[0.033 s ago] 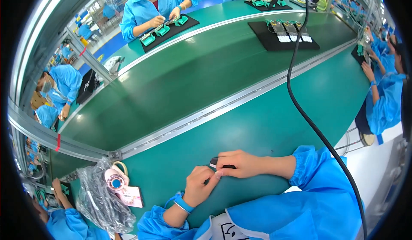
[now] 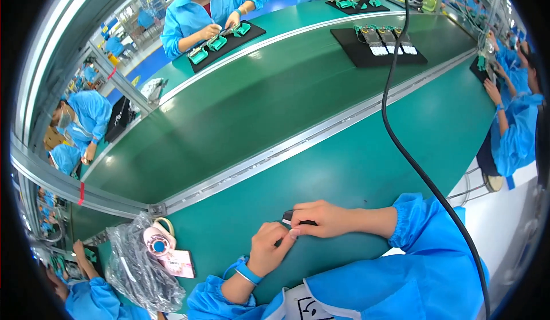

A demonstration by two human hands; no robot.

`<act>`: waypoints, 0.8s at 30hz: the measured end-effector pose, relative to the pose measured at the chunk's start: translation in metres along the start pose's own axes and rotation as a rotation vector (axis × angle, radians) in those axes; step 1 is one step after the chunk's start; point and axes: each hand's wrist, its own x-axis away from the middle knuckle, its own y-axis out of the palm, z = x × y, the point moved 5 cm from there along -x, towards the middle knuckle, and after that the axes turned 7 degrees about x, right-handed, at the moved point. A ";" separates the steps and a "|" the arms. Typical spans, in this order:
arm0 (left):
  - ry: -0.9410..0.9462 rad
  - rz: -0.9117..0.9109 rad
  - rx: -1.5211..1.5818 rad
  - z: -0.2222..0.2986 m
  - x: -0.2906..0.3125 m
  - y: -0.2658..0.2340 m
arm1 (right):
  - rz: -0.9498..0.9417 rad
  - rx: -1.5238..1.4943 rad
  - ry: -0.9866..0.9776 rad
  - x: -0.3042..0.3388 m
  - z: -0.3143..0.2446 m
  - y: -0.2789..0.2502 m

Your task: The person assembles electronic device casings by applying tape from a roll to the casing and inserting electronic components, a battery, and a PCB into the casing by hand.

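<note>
Near the front of the green table (image 2: 240,228), both my hands meet at their thumbs and fingertips. My right hand (image 2: 321,217) is closed around a small black piece (image 2: 288,216) with a pale edge. Most of that piece is hidden under the fingers, and its kind does not show. My left hand (image 2: 271,245) is curled, its thumb tip touching the right hand's fingertips. A dark bit shows in the gap of its fingers, but what it holds, if anything, is hidden. A blue wrist strap (image 2: 247,271) circles my left wrist.
Left of my hands lie a crumpled clear plastic bag (image 2: 134,268), a pink handheld fan (image 2: 159,241) and a pink card-like item (image 2: 180,264). A black cable (image 2: 415,171) hangs at right. Beyond a metal rail, a conveyor belt (image 2: 252,102) carries a black mat (image 2: 378,59) with circuit assemblies. Co-workers sit around.
The view has shifted very slightly. My hands keep the same pose. The co-worker across the belt has moved a hand a little over the green fixtures.
</note>
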 end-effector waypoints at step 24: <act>-0.075 -0.058 0.047 -0.002 -0.004 0.001 | 0.761 1.176 0.376 -0.022 0.149 -0.271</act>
